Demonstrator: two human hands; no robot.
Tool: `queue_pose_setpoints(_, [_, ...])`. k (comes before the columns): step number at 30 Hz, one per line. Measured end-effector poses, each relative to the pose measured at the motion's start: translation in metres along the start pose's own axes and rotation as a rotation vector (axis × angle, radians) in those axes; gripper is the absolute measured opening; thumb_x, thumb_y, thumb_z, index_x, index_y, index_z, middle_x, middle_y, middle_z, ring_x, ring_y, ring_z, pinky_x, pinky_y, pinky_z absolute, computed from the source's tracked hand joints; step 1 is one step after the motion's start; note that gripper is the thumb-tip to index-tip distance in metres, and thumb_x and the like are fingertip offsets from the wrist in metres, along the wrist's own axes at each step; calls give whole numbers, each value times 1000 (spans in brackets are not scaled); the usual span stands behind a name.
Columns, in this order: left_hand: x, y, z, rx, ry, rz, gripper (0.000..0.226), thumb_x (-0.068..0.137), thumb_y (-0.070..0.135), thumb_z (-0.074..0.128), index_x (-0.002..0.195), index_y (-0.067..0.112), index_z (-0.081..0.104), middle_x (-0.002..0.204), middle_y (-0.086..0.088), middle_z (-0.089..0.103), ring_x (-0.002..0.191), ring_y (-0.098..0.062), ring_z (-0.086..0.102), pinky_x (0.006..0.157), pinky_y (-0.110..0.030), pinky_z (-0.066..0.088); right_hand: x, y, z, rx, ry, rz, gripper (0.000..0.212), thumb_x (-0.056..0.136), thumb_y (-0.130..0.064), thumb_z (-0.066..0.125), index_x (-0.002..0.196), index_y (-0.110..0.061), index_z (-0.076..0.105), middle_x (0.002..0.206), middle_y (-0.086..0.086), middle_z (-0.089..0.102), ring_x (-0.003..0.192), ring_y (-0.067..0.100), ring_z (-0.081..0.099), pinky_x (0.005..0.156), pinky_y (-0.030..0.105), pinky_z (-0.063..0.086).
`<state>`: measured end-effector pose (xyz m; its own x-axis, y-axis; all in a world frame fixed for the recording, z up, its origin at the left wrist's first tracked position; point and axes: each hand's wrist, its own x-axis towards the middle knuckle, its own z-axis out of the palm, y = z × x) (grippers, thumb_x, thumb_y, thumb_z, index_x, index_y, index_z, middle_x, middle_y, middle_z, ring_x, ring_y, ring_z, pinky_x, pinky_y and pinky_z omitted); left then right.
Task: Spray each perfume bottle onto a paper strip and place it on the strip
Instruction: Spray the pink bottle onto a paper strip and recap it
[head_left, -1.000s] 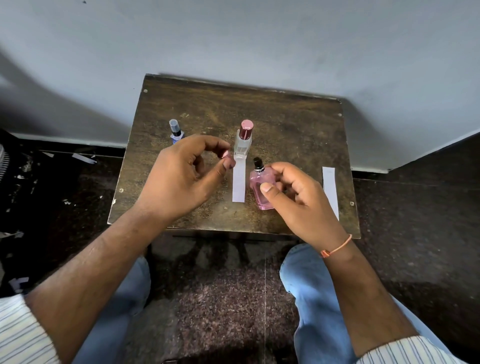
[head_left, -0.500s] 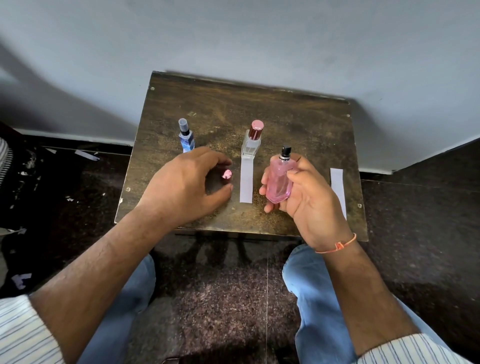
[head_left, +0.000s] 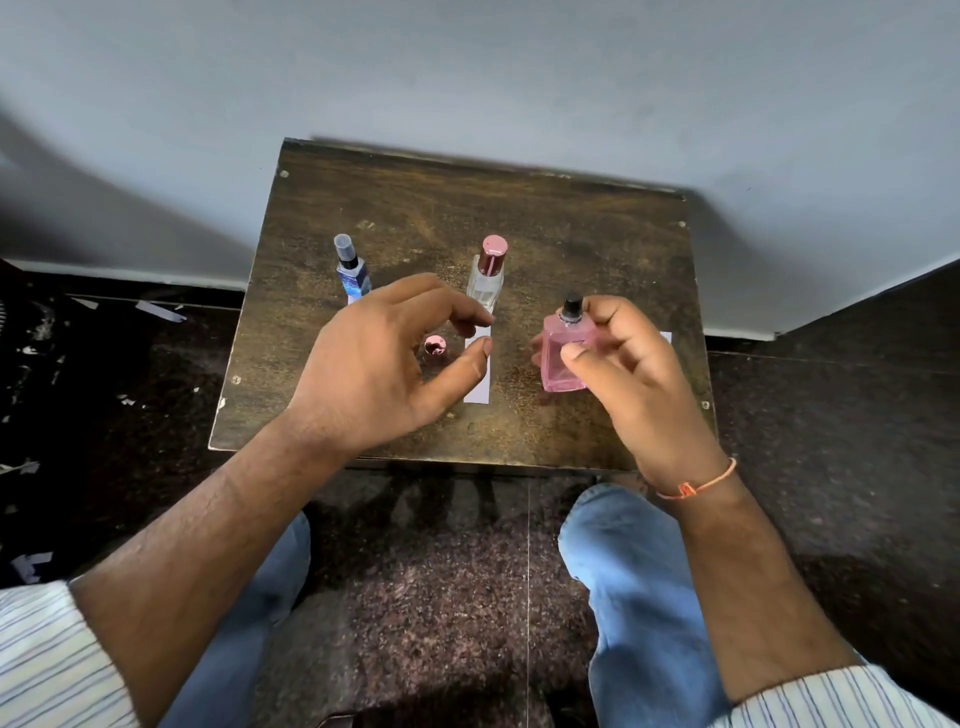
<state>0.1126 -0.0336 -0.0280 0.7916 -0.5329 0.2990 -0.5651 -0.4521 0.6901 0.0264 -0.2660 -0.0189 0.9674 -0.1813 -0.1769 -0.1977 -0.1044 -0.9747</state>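
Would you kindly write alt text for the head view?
Right hand holds an uncapped pink perfume bottle above a small wooden table; the open left hand hovers over its pink cap. Two capped bottles stand behind, on paper strips.

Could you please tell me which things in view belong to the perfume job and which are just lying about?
Job:
- square pink glass bottle, gripped by right hand
- small pink cap
- clear bottle, pink cap
- white paper strip
- small blue bottle

Lying about:
- white paper scraps on floor
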Motion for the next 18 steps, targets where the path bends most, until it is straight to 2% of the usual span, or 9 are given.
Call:
queue_pose_setpoints(2, [1, 2, 3, -5, -7, 12, 16, 100, 36, 74, 110, 25, 78, 101, 14, 73, 76, 13, 56, 64, -25, 50, -1, 1, -11, -78, -9, -24, 28, 102, 5, 64, 127, -9, 64, 113, -3, 76, 103, 0, 72, 86, 17, 56])
queue_pose_setpoints(6, [4, 6, 11, 1, -24, 20, 14, 101, 34, 74, 109, 24, 79, 101, 14, 74, 80, 0, 65, 69, -29, 57, -2, 9, -31, -151, -35, -30, 31, 102, 6, 64, 127, -11, 62, 125, 8, 77, 119, 21, 74, 100, 28, 58])
queue_pose_setpoints(8, [6, 8, 15, -3, -35, 27, 13, 100, 31, 75, 109, 21, 79, 101, 12, 75, 82, 2, 64, 71, -21, 54, -5, 12, -38, -165, -38, -25, 31, 102, 5, 64, 128, -10, 62, 127, 10, 76, 122, 24, 73, 107, 35, 58])
queue_pose_setpoints(10, [7, 11, 19, -1, -46, 30, 13, 100, 29, 75, 108, 20, 80, 100, 11, 75, 81, 8, 61, 73, -13, 46, -6, 14, -44, -164, -37, -18, 31, 102, 6, 64, 129, -10, 62, 128, 11, 74, 122, 23, 72, 111, 36, 56])
queue_pose_setpoints(12, [8, 13, 23, -2, -50, 36, 13, 100, 29, 75, 108, 20, 80, 100, 11, 75, 79, 15, 57, 72, -12, 43, -8, 15, -49, -167, -45, -12, 32, 101, 6, 65, 128, -11, 64, 128, 14, 73, 123, 27, 70, 114, 38, 54])
queue_pose_setpoints(14, [8, 15, 26, -9, -47, 44, 15, 100, 30, 74, 109, 20, 80, 100, 11, 75, 82, 13, 59, 71, -20, 50, -10, 13, -54, -215, -59, -31, 36, 98, 6, 69, 127, -15, 66, 131, 9, 73, 123, 25, 69, 117, 35, 51])
queue_pose_setpoints(16, [8, 16, 28, -18, -43, 60, 16, 100, 30, 73, 110, 19, 80, 101, 9, 76, 89, 1, 69, 74, -32, 59, -12, 10, -61, -289, -50, -73, 43, 93, 9, 72, 128, -16, 66, 134, -3, 74, 125, 10, 67, 115, 30, 49])
queue_pose_setpoints(18, [9, 18, 30, -20, -46, 71, 16, 100, 29, 73, 110, 18, 80, 102, 8, 76, 91, -9, 72, 76, -38, 61, -13, 10, -71, -377, 26, -77, 49, 89, 6, 76, 128, -21, 68, 132, -11, 73, 127, 8, 66, 111, 33, 52])
